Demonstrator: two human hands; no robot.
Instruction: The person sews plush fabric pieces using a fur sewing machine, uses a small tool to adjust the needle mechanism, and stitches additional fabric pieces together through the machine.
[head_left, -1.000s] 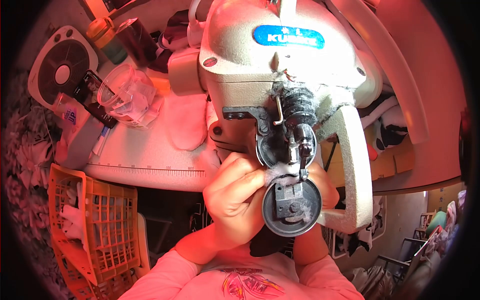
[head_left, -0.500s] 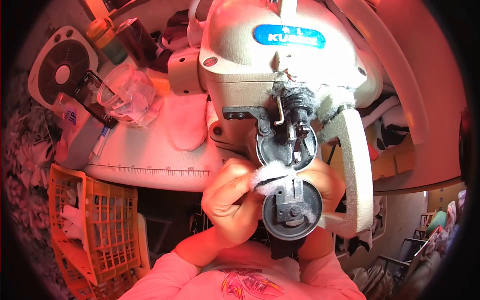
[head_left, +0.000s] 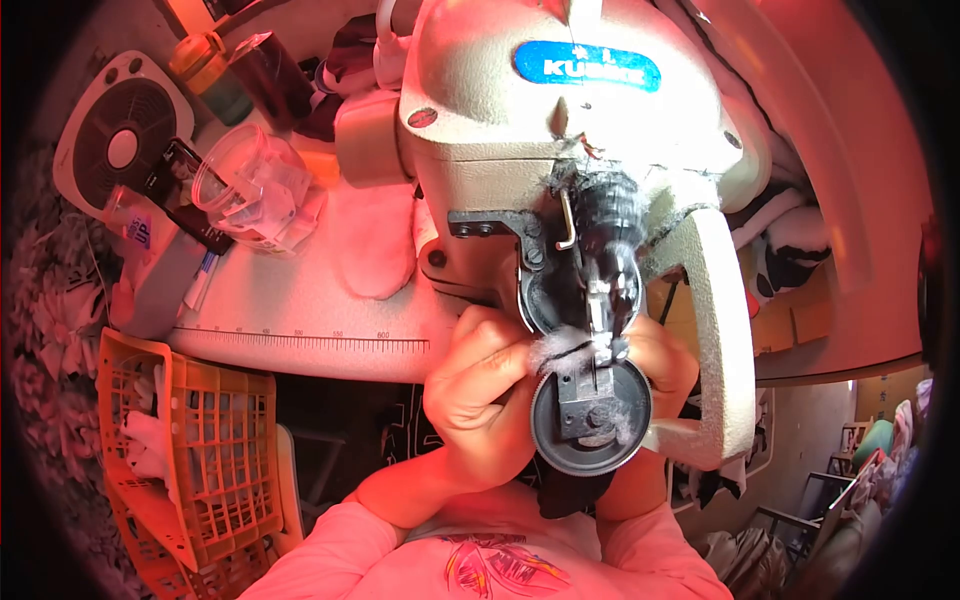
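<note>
Two things stand left, a fan (head_left: 122, 150) at ten o'clock and an orange basket (head_left: 220, 375) at eight; a clear jar (head_left: 255, 190) follows at ten. At six, the left hand (head_left: 482, 388) has its fingers clamped on a white fluffy piece (head_left: 556, 352), at four. A dark disc (head_left: 590, 455), toward five, partly blocks the right hand (head_left: 668, 362), at four; whether its fingers grip cannot be told. A pale machine arm (head_left: 728, 345) stands at three.

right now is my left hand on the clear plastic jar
No, the clear plastic jar sits on the table, while your left hand is at the sewing machine.
</note>
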